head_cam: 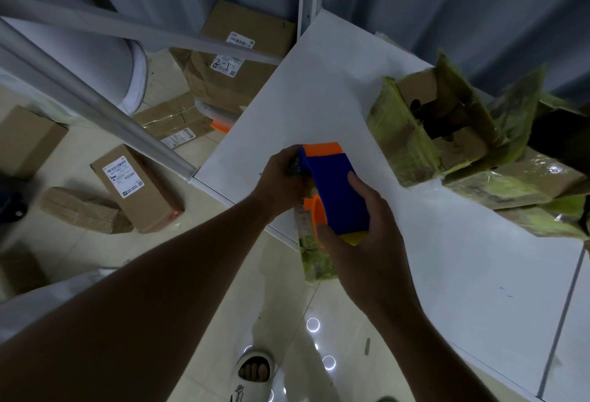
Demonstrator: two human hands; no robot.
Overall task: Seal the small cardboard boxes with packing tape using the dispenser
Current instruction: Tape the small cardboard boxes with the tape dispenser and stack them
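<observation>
A blue and orange tape dispenser (335, 191) is held over the near edge of the white table (319, 98). My right hand (367, 232) grips its lower body, thumb and fingers curled round it. My left hand (282, 175) holds the dispenser's upper left side near the orange end; what its fingertips pinch is hidden. A small box wrapped in yellowish tape (314, 251) hangs beneath the dispenser, mostly hidden by it. A larger cardboard box with open flaps and yellowish tape (431, 133) sits on the table to the right.
More taped cardboard (517, 191) lies at the table's right side. On the tiled floor to the left lie several brown boxes, one with a white label (137, 188). A metal shelf bar (95, 108) crosses the left. My sandalled foot (253, 369) is below.
</observation>
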